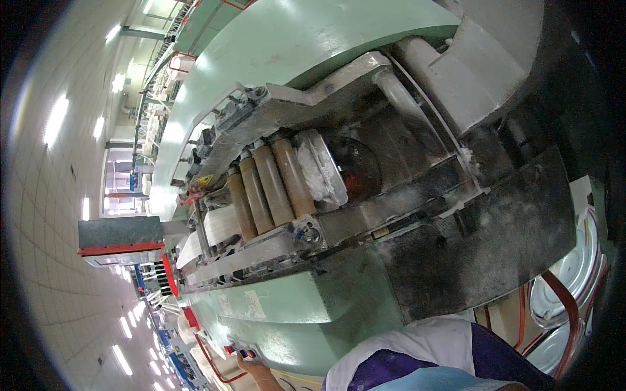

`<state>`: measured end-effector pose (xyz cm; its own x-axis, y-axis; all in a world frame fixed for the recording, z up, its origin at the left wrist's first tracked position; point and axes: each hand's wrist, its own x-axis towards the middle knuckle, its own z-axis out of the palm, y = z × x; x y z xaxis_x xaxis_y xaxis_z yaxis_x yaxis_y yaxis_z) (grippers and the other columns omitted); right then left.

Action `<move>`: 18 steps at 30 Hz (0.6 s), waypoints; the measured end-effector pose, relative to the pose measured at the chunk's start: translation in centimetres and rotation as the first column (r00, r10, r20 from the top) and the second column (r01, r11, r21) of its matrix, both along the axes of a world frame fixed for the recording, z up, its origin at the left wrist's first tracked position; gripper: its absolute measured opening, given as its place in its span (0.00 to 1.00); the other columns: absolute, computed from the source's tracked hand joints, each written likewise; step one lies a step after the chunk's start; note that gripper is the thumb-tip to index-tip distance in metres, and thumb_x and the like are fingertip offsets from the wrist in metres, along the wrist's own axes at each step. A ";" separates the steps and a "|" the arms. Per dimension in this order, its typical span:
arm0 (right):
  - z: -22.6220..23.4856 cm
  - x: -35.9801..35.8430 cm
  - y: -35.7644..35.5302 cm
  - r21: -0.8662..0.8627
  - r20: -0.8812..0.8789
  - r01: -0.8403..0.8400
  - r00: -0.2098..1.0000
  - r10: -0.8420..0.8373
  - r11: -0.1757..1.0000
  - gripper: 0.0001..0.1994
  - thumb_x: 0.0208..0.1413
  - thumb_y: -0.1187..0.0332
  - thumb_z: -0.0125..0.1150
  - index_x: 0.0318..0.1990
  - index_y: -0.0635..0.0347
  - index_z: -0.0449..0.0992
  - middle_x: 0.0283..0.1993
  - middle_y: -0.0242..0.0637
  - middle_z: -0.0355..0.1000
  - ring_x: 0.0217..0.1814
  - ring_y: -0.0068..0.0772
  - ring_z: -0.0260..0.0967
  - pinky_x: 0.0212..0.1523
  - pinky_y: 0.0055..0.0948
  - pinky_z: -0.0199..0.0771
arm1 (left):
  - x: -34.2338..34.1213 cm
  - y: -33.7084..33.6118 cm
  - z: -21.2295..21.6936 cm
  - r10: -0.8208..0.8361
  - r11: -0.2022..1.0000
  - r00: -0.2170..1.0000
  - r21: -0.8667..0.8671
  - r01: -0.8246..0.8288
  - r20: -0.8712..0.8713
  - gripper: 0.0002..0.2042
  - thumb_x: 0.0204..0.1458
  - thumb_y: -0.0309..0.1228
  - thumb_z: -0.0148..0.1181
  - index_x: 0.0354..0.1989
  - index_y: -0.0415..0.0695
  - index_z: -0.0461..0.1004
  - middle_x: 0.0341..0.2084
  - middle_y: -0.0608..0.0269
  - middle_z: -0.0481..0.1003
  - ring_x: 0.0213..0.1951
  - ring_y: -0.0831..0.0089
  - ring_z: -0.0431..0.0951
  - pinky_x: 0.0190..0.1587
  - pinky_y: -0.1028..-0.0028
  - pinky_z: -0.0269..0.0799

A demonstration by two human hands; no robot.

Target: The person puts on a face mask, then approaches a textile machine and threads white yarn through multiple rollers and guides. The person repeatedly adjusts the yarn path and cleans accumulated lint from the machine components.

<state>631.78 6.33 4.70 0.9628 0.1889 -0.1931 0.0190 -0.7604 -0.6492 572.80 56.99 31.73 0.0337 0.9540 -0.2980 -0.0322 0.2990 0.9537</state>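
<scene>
My left hand (252, 369) reaches in at the lower edge, its fingertip at the push buttons (246, 354) on the green machine's side. The visible finger is stretched out and the hand holds nothing; its other fingers are partly hidden. Above it lies the machine's uncovered roller section, where several brown rollers (261, 189) sit side by side in a grey metal frame. White fluffy fibre (314, 173) is bunched against a shiny metal plate beside the rollers. On their other side a white fibre sheet (220, 225) runs under a bar. My right hand is out of view.
A large green cover (287, 32) curves over the far side. A dusty dark panel (482, 241) lies to the right, near round metal can tops (567, 280) and red tubing (564, 306). A box-shaped unit (120, 238) juts out left. My white-and-purple sleeve (417, 345) fills the lower edge.
</scene>
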 end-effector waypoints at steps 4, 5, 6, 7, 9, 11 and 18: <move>0.9 -1.9 -2.2 0.025 -0.002 0.000 1.000 0.000 1.000 0.14 0.52 0.66 0.53 0.42 0.66 0.71 0.32 0.42 0.71 0.29 0.37 0.69 0.32 0.34 0.72 | -0.5 0.5 -0.3 0.034 0.997 0.997 0.073 -0.029 -0.075 0.26 0.48 0.48 0.51 0.53 0.44 0.66 0.47 0.58 0.68 0.48 0.61 0.68 0.51 0.62 0.64; 1.3 -2.6 -3.0 0.031 0.000 -0.002 1.000 0.002 1.000 0.14 0.52 0.66 0.53 0.42 0.66 0.71 0.32 0.42 0.71 0.29 0.37 0.69 0.32 0.34 0.72 | -0.2 0.4 -0.3 -0.033 0.989 0.997 0.145 0.043 -0.068 0.27 0.48 0.48 0.51 0.53 0.44 0.66 0.47 0.58 0.68 0.48 0.61 0.68 0.51 0.62 0.64; 1.8 -3.4 -3.8 0.039 -0.002 -0.005 1.000 0.005 0.999 0.14 0.52 0.66 0.53 0.42 0.66 0.71 0.32 0.42 0.71 0.29 0.37 0.69 0.32 0.34 0.72 | 0.3 0.5 -0.3 -0.044 0.980 0.998 0.193 0.054 -0.054 0.27 0.49 0.48 0.51 0.53 0.43 0.66 0.48 0.57 0.68 0.48 0.61 0.68 0.51 0.62 0.64; 2.3 -4.4 -4.7 0.047 -0.003 -0.013 1.000 0.013 0.999 0.14 0.52 0.66 0.53 0.42 0.66 0.71 0.32 0.42 0.71 0.29 0.37 0.70 0.32 0.34 0.72 | 0.7 0.0 -0.3 -0.017 0.975 0.999 0.218 0.027 -0.049 0.27 0.49 0.48 0.51 0.53 0.43 0.66 0.48 0.57 0.68 0.48 0.61 0.68 0.51 0.62 0.64; 3.6 -6.5 -6.7 0.053 -0.009 -0.026 1.000 0.026 0.998 0.13 0.52 0.66 0.53 0.42 0.67 0.71 0.33 0.43 0.71 0.30 0.38 0.70 0.32 0.34 0.72 | 2.3 -0.7 0.0 0.063 0.960 0.996 0.277 -0.046 -0.055 0.26 0.50 0.46 0.52 0.54 0.42 0.65 0.47 0.57 0.69 0.48 0.61 0.68 0.51 0.63 0.64; 5.1 -9.0 -9.0 0.057 -0.018 -0.043 0.999 0.044 0.997 0.13 0.52 0.67 0.53 0.42 0.67 0.71 0.33 0.43 0.71 0.30 0.38 0.70 0.32 0.34 0.72 | 3.7 -2.2 0.4 0.208 0.833 0.962 0.547 -0.079 -0.177 0.25 0.49 0.37 0.56 0.55 0.39 0.63 0.47 0.56 0.67 0.45 0.62 0.68 0.44 0.63 0.70; 12.1 -16.4 -15.4 0.027 -0.013 -0.082 0.996 0.083 0.996 0.13 0.53 0.68 0.52 0.42 0.67 0.71 0.34 0.44 0.72 0.31 0.39 0.70 0.32 0.34 0.72 | 6.2 -4.9 1.4 0.135 0.635 0.741 0.631 0.445 -0.658 0.11 0.53 0.28 0.57 0.42 0.36 0.73 0.34 0.62 0.72 0.35 0.73 0.69 0.41 0.74 0.66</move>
